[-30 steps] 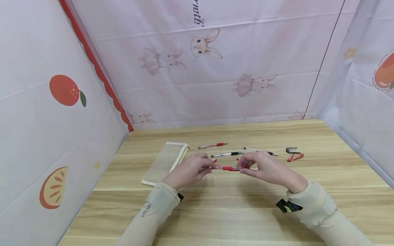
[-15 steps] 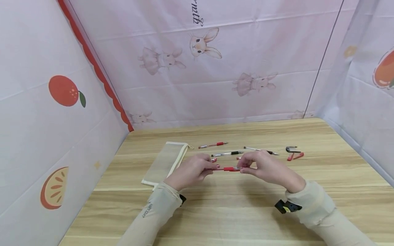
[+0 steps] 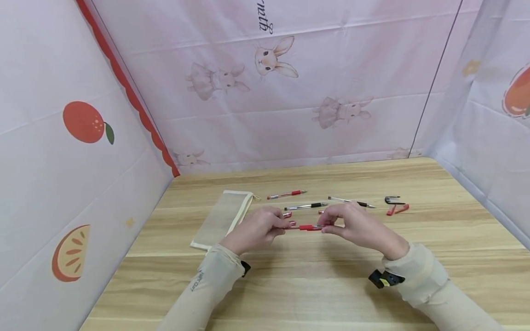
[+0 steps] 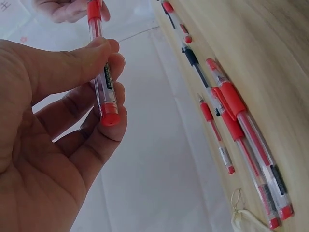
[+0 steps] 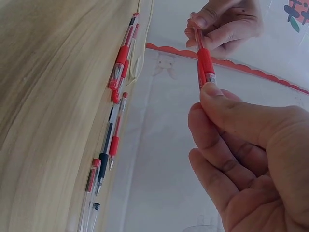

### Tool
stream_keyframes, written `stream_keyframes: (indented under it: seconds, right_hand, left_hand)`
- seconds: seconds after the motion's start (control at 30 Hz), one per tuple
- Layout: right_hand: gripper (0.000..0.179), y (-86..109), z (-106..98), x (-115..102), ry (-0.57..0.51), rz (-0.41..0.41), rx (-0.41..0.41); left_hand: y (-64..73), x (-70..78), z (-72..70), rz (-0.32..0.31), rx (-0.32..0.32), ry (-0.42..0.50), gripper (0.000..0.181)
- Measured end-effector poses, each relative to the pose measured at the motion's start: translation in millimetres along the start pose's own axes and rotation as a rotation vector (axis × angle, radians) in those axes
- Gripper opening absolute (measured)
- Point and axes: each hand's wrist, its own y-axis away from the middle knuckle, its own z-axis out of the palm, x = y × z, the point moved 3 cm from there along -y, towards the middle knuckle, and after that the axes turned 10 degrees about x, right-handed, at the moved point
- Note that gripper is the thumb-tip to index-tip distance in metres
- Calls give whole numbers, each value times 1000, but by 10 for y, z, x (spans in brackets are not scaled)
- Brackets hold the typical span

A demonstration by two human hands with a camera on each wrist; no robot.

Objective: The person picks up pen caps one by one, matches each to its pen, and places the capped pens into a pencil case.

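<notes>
Both hands hold one red pen (image 3: 307,227) level above the table, between them. My left hand (image 3: 257,230) pinches its rear barrel between thumb and fingers; in the left wrist view the pen's red end plug (image 4: 110,119) shows below the fingertips. My right hand (image 3: 359,228) pinches the other end, just past the red grip (image 5: 205,62). A red clip lies along that grip, and the fingers hide the pen's tip. Two capped red pens (image 4: 246,123) lie side by side behind the hands, mostly hidden in the head view.
Behind the hands lie an uncapped red pen (image 3: 287,195), a black pen (image 3: 305,207) and another black pen (image 3: 352,202). Loose black caps (image 3: 393,201) and red caps (image 3: 398,210) are at right. A mesh zip pouch (image 3: 219,218) lies left. Printed cloth walls (image 3: 290,138) enclose the table.
Both hands keep their grip on the red pen. The left hand and the pen have shifted only slightly; the things on the table have not moved.
</notes>
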Motion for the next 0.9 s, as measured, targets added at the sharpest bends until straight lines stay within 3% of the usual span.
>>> stream_keyframes:
  seconds: [0.53,0.9]
  right_hand:
    - [19,17,-2,-12,14,-33,9]
    - [19,-2,16,-20,14,-60,-4]
  left_hand:
    - [-36,-21,2,-43,-85,95,24]
    - [-32,-35,21,-60,-118,104,22]
